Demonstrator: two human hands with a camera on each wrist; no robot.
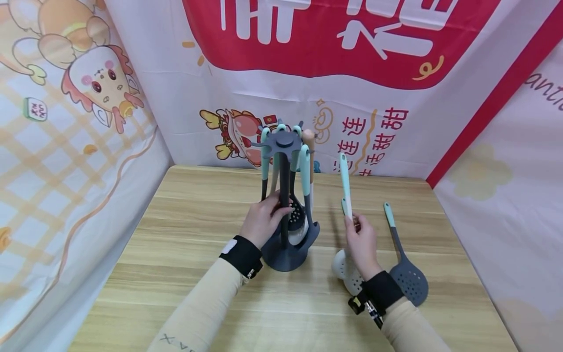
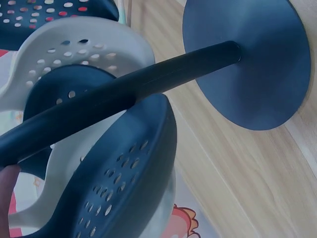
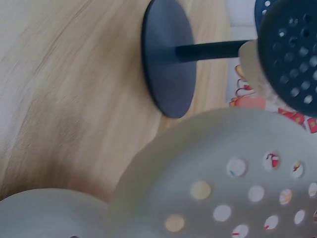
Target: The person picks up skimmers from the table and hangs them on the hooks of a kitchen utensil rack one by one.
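Note:
A dark grey rotating utensil stand (image 1: 284, 254) stands upright, several mint-handled utensils hanging from its top hooks. My left hand (image 1: 262, 220) grips its central pole (image 2: 188, 69), with fingers and thumb around it. Beside the pole hang a dark slotted spoon (image 2: 124, 168) and a pale grey perforated one (image 2: 99, 42). To the right of the stand, my right hand (image 1: 363, 242) holds a pale grey skimmer (image 3: 237, 168) by its mint handle (image 1: 345, 181), upright with the perforated head down. My wrist partly hides that head in the head view.
On the wooden table (image 1: 184, 293), a dark slotted turner (image 1: 410, 278) lies at the right. Another pale utensil (image 1: 339, 264) lies beside the held skimmer, its handle partly hidden. Printed cloth (image 1: 281, 88) hangs along the back edge and both sides.

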